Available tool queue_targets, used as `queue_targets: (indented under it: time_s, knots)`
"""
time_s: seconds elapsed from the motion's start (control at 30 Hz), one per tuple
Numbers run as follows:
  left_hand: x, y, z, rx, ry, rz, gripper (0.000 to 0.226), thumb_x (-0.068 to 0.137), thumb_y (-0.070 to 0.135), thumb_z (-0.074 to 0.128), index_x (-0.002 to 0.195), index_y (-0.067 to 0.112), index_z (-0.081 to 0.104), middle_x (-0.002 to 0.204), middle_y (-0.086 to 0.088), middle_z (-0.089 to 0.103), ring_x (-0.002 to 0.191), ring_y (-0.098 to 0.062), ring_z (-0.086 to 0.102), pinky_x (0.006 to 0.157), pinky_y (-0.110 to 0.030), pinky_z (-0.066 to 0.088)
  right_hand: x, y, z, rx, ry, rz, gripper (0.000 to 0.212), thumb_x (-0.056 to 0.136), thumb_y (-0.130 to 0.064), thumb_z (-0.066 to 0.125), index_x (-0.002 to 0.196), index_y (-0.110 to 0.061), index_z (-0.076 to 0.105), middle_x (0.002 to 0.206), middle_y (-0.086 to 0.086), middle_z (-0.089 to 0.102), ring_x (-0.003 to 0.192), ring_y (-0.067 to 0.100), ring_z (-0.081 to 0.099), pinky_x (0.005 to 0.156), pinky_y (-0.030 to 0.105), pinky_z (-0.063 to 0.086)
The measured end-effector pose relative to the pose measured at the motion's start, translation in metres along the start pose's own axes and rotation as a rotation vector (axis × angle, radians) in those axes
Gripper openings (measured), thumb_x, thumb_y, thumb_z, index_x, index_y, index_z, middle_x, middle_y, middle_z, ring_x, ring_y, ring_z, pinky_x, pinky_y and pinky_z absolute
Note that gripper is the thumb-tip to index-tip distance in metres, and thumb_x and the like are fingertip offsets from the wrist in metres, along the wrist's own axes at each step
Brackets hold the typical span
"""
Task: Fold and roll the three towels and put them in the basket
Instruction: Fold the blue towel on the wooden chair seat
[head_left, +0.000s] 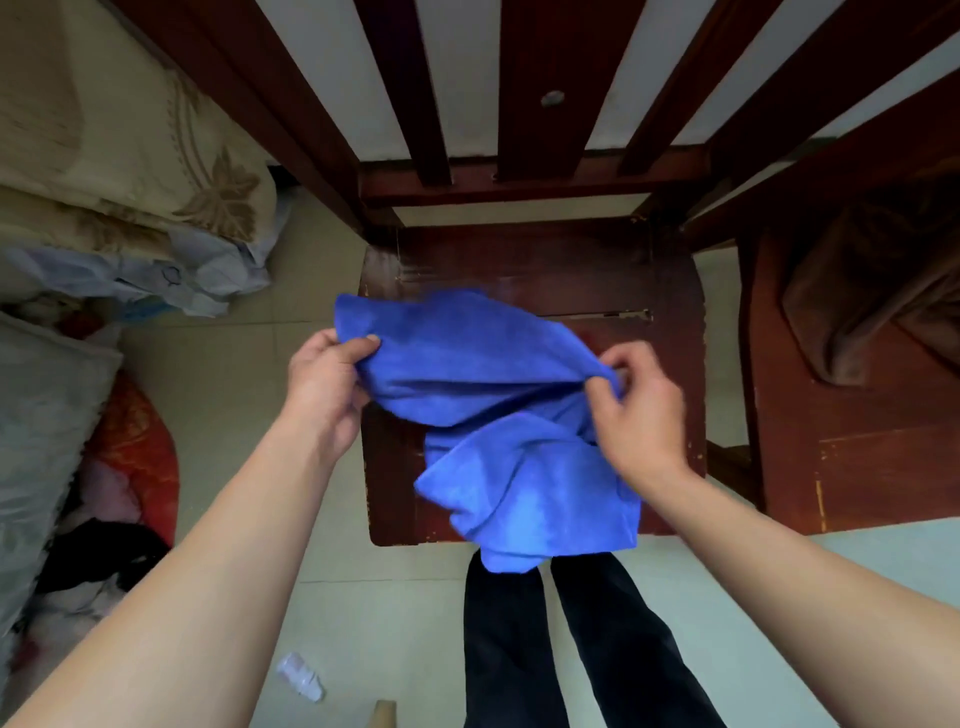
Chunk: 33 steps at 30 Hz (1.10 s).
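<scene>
A blue towel (498, 415) hangs rumpled over the seat of a dark red wooden chair (519, 265), its lower part drooping past the seat's front edge. My left hand (324, 384) pinches the towel's upper left corner between thumb and fingers. My right hand (639, 410) pinches the upper right edge, so the top edge is stretched between both hands. A brown towel (862, 306) lies draped on a second chair seat at the right. No basket is in view.
The second wooden chair (883, 467) stands close on the right. Folded beige bedding (119, 156) and a pile of clothes (104, 493) lie on the floor at the left. A crumpled plastic wrapper (301, 675) sits on the tiled floor. My dark-trousered legs (561, 649) are below the seat.
</scene>
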<state>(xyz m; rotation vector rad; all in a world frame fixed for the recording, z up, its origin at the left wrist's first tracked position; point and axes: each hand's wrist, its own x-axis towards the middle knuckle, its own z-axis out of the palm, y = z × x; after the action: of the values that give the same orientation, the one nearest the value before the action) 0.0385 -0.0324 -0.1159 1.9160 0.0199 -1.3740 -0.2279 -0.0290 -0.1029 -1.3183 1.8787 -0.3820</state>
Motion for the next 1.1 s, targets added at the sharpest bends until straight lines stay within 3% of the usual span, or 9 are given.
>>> queue_targets:
  time_s: [0.13, 0.3, 0.4, 0.5, 0.6, 0.77, 0.87, 1.03, 1.1]
  knots:
    - [-0.008, -0.016, 0.025, 0.086, 0.023, 0.001, 0.029, 0.081, -0.011, 0.058, 0.073, 0.015, 0.052, 0.074, -0.004, 0.063, 0.070, -0.022, 0.058, 0.070, -0.036, 0.049, -0.008, 0.027, -0.041, -0.287, -0.014, -0.150, 0.017, 0.080, -0.015, 0.061, 0.092, -0.021, 0.050, 0.075, -0.004, 0.055, 0.071, 0.032, 0.058, 0.062, 0.039, 0.045]
    - [-0.010, -0.039, 0.021, 0.317, 0.181, 0.001, 0.025, 0.078, -0.011, 0.058, 0.073, 0.013, 0.051, 0.069, -0.002, 0.055, 0.066, -0.019, 0.049, 0.056, -0.027, 0.039, -0.011, 0.042, -0.046, -0.578, -0.716, -0.017, 0.028, 0.078, -0.052, 0.065, 0.075, -0.027, 0.053, 0.070, -0.009, 0.061, 0.073, 0.019, 0.062, 0.063, 0.033, 0.045]
    - [-0.009, -0.047, 0.006, 0.325, 0.194, 0.010, 0.024, 0.080, -0.011, 0.054, 0.086, 0.011, 0.058, 0.074, 0.001, 0.058, 0.070, -0.019, 0.054, 0.063, -0.028, 0.045, 0.009, 0.018, -0.033, -0.367, -0.378, -0.047, 0.041, 0.080, -0.061, 0.061, 0.068, -0.022, 0.059, 0.060, -0.007, 0.060, 0.063, 0.016, 0.058, 0.060, 0.033, 0.044]
    - [-0.010, -0.055, -0.004, 0.309, 0.193, -0.010, 0.025, 0.081, -0.009, 0.052, 0.074, 0.015, 0.055, 0.073, 0.000, 0.057, 0.075, -0.020, 0.053, 0.068, -0.031, 0.045, 0.048, -0.008, -0.007, -0.173, -0.169, 0.011, 0.033, 0.081, -0.056, 0.065, 0.087, -0.023, 0.065, 0.079, -0.005, 0.068, 0.080, 0.021, 0.064, 0.071, 0.035, 0.049]
    - [-0.012, -0.059, -0.008, 0.270, 0.183, -0.045, 0.022, 0.083, -0.005, 0.053, 0.073, 0.014, 0.057, 0.075, -0.002, 0.060, 0.077, -0.022, 0.055, 0.073, -0.034, 0.047, 0.073, -0.023, 0.021, -0.264, -0.350, 0.125, 0.053, 0.072, -0.041, 0.078, 0.117, -0.020, 0.059, 0.100, 0.003, 0.069, 0.097, 0.024, 0.062, 0.083, 0.035, 0.050]
    - [-0.019, -0.048, -0.013, 0.143, 0.196, -0.028, 0.014, 0.087, 0.004, 0.060, 0.079, 0.015, 0.060, 0.080, -0.002, 0.066, 0.078, -0.022, 0.062, 0.070, -0.031, 0.051, 0.060, -0.030, 0.021, 0.054, -0.399, 0.197, 0.019, 0.068, -0.017, 0.073, 0.073, -0.001, 0.064, 0.063, 0.003, 0.053, 0.063, 0.017, 0.050, 0.056, 0.029, 0.040]
    - [-0.028, -0.039, -0.011, 0.101, 0.130, 0.030, 0.010, 0.088, 0.008, 0.064, 0.081, 0.014, 0.061, 0.084, -0.005, 0.068, 0.080, -0.024, 0.063, 0.072, -0.033, 0.052, 0.042, -0.028, -0.012, 0.479, -0.509, 0.447, 0.012, 0.067, -0.013, 0.063, 0.079, -0.010, 0.062, 0.073, 0.008, 0.054, 0.072, 0.022, 0.051, 0.057, 0.027, 0.043]
    - [-0.038, -0.022, 0.014, 0.114, -0.012, 0.146, 0.011, 0.087, 0.008, 0.067, 0.079, 0.012, 0.061, 0.085, -0.012, 0.067, 0.080, -0.024, 0.062, 0.076, -0.038, 0.051, 0.036, -0.016, -0.064, 0.940, -0.852, 0.675, 0.077, 0.054, -0.011, 0.071, 0.129, 0.000, 0.056, 0.118, 0.023, 0.058, 0.106, 0.044, 0.053, 0.095, 0.040, 0.045]
    - [-0.037, -0.016, 0.020, 0.129, -0.025, 0.161, 0.011, 0.087, 0.008, 0.067, 0.078, 0.012, 0.061, 0.082, -0.009, 0.068, 0.076, -0.023, 0.063, 0.073, -0.036, 0.052, 0.041, -0.018, -0.069, 0.915, -0.819, 0.670, 0.076, 0.053, -0.015, 0.078, 0.125, -0.003, 0.056, 0.108, 0.023, 0.046, 0.081, 0.044, 0.029, 0.075, 0.033, 0.033]
